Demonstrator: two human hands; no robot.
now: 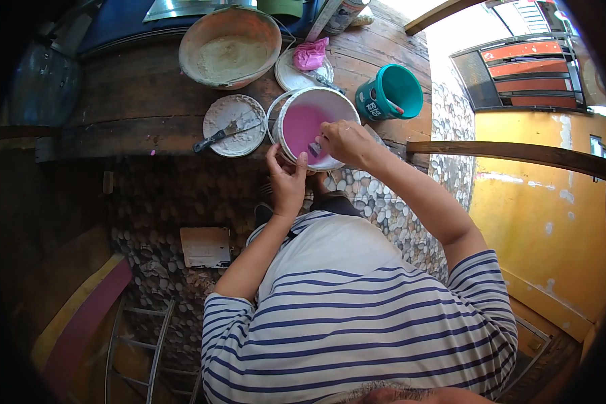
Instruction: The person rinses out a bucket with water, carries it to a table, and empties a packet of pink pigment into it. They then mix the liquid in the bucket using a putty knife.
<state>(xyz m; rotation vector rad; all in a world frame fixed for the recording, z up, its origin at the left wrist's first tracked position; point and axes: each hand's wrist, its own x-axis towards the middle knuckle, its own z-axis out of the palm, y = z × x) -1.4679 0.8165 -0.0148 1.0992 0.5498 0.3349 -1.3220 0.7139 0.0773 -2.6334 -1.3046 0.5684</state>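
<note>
Grips a small flat-ended tool (314, 148) with the right fingers (325, 133), closed around its upper part and hiding most of it. Reaches downward and leftward from them, inside the white bucket (341, 108), toward the pink mixture (296, 124); impossible to tell whether dipping below its surface. Apparently slanting, along its long axis, from the right fingers toward the left fingers (274, 159). Seems, by judgement, to hinge on that slant: with the visible end toward the near inner wall, close to the left fingers but across the rim from them.

Holds the bucket with the left fingers, thumb and fingertips spread along the near left rim. Nearer to the tool on the right side, already in contact there.

Just left of the left fingers, on the wooden tabletop (128, 111), a round lid (213, 116) with a putty knife (226, 132) across it, blade toward the bucket. To the right of the right fingers and farther off, a teal bucket (374, 101).
</note>
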